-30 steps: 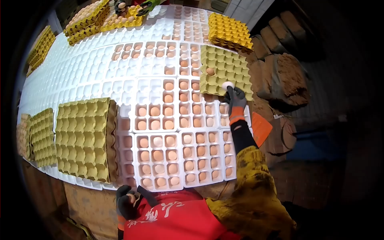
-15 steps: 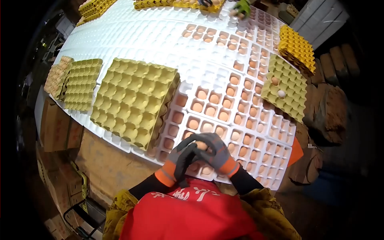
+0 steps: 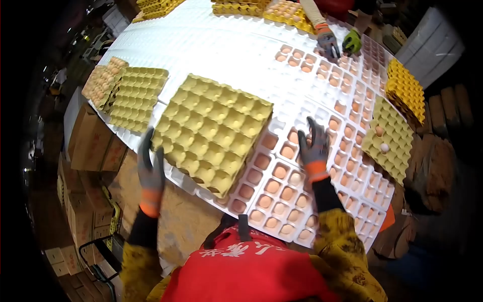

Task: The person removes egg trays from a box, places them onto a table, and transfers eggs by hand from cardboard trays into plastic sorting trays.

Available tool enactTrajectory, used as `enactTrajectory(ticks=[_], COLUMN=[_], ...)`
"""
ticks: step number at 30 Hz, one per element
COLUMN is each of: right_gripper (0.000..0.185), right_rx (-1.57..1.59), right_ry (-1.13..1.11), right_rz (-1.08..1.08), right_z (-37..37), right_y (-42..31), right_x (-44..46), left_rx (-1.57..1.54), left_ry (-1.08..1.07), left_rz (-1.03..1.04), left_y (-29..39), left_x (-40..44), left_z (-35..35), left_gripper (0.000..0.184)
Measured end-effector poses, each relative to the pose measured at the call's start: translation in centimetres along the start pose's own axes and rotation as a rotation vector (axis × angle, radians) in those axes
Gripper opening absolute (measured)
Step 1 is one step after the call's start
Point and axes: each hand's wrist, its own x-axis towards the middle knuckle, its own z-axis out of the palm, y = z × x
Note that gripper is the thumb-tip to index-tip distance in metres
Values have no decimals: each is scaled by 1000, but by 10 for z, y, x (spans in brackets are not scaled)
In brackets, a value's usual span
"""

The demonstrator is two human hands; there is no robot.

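Gloved in grey with an orange cuff, my left hand (image 3: 151,168) is open beside the lower left edge of a large yellow-green egg tray stack (image 3: 211,132). My right hand (image 3: 315,146) is open, fingers spread, above white compartment trays (image 3: 275,162) that hold brown eggs. Neither hand holds anything. A yellow-green tray (image 3: 395,142) at the right carries a brown egg (image 3: 379,131) and a pale egg (image 3: 384,147).
Another person's gloved hands (image 3: 328,41) (image 3: 351,43) are over the far trays. Yellow trays (image 3: 405,90) are stacked at the right. A smaller green tray (image 3: 136,98) lies at the left, near cardboard boxes (image 3: 90,143).
My hands came together around an egg, then moved apart and opened. The pale egg was released on the right tray. The view has turned left. The other person's hands have shifted.
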Motion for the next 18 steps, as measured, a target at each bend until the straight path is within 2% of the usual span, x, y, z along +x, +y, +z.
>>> enactTrajectory(ticks=[1,2,3,4,5,6,7,8,10,11,13,15,16,17,18], right_gripper=[48,47,51,56,62,66,68,67,67,68,65,63,62,59,57], right_rx=[546,776,906,899,928,879,963,974,1064,1135,1190,1282,1185,1116,1077], right_ry=[-192,-297,-403,-474,-532,-520,-489,-307,-242,-366,-461,-348,-319,-306,-288], right_rz=[307,396,390,387,412,339,350,292,316,396,216,76,54,105,120], right_z=[-14,-15,-17,-19,-19,-6,-8,10,11,-17,-31,-11,-2,5,14], right_y=[-37,-63,-87,-110,-132,-143,-165,-162,-165,-182,-201,-220,-225,-228,-227], right_x=[-13,-27,-39,-49,-53,-58,-54,-63,-39,-16,22,40,46,50,50], left_rx=[204,172,-133,-229,-33,52,-9,65,-226,-230,-472,-536,-606,-572,-449], left_ry=[-25,-60,-216,-373,-390,-421,-412,-454,-580,-632,-427,47,249,453,542], left_rz=[-3,-103,-451,-512,-451,-398,-379,-388,-486,-507,-465,-432,-367,-393,-320], left_y=[-27,-74,-94,-145,-153,-159,-135,-114,-109,-100,-121,-136,-174,-191,-243], left_x=[24,46,64,80,92,100,99,103,109,108,96,102,108,118,130], left_z=[-9,-11,-10,-8,-5,-5,-7,-17,-42,-57,-66,-80,-81,-84,-89], left_gripper=[47,52,58,62,66,68,70,69,67,58,56,52,50,45,42])
